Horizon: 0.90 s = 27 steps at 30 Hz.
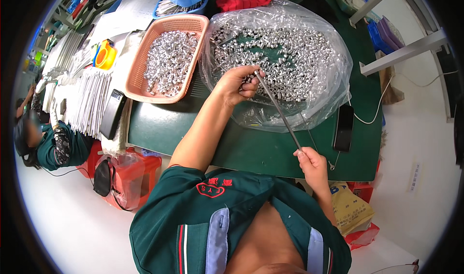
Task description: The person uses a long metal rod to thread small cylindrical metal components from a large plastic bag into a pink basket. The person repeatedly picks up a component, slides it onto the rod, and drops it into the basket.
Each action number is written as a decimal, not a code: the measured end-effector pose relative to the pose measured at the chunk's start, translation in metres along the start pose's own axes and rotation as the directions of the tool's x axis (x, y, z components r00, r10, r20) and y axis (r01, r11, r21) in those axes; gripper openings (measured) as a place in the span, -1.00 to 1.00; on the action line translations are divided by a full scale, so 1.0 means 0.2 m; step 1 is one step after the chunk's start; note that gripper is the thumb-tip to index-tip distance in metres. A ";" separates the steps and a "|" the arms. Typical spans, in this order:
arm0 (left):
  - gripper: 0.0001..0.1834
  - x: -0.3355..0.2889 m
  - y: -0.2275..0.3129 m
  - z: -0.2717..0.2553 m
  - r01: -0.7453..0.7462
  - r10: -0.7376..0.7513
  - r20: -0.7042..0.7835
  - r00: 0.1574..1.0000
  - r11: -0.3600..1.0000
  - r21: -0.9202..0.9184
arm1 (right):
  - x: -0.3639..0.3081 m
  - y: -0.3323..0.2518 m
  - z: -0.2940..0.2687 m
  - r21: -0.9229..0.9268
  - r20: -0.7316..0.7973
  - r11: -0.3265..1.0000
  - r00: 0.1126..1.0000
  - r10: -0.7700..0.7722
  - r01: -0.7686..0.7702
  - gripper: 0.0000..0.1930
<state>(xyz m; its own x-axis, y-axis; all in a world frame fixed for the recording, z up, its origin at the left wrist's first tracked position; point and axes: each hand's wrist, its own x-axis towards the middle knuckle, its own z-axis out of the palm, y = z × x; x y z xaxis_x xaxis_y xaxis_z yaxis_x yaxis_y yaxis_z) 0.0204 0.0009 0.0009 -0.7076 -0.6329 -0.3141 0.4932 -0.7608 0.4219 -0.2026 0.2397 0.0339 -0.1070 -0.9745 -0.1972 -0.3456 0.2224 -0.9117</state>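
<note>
A thin grey metal rod (pixel 280 111) slants between my two hands above the near edge of a clear plastic bag (pixel 338 47). My right hand (pixel 313 167) is closed around the rod's near end. At its far end, my left hand (pixel 238 85) has its fingers curled in, with thumb and forefinger pinching the tip. A small silvery piece seems to sit at that tip, but the fingers partly hide it. Many small shiny metal sleeves (pixel 309 71) lie spread inside the opened bag, just beyond my left hand.
A pink basket (pixel 133 81) of similar sleeves stands left of the bag on the green table (pixel 164 129). Bundled rods (pixel 89 98), a black case (pixel 113 114) and yellow tape (pixel 105 56) lie farther left. A phone (pixel 343 128) lies right. Another person (pixel 63 146) sits at far left.
</note>
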 end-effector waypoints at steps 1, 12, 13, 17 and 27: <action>-0.74 -0.01 -0.01 0.02 -0.033 0.037 -0.042 0.998 0.995 0.093 | 0.00 0.01 0.00 -0.103 -0.044 0.991 0.995 -0.094 0.089 -0.81; -0.42 -0.06 -0.12 0.19 -0.056 0.083 -0.099 0.992 0.966 0.251 | 0.06 -0.01 0.06 0.439 0.097 0.878 0.982 0.164 -0.190 -0.80; -0.41 -0.06 -0.11 0.18 -0.032 0.062 -0.154 0.986 0.981 0.194 | 0.07 -0.01 0.06 0.460 0.092 0.866 0.980 0.174 -0.197 -0.80; -0.56 -0.06 -0.06 0.11 -0.090 0.103 -0.069 0.992 0.980 0.175 | 0.04 -0.02 0.02 0.454 0.042 0.874 0.983 0.176 -0.176 -0.80; -0.74 -0.03 -0.04 0.02 -0.252 0.253 -0.042 0.967 0.967 0.038 | -0.03 -0.02 -0.02 0.421 0.133 0.879 0.974 0.183 -0.223 -0.83</action>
<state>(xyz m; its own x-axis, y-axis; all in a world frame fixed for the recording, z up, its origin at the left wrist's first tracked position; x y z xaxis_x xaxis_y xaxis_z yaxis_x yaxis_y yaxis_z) 0.0187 0.0116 0.0038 -0.5378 -0.8104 -0.2325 0.6356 -0.5709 0.5197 -0.2035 0.2454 0.0411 -0.0433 -0.9122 -0.4074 0.1124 0.4008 -0.9093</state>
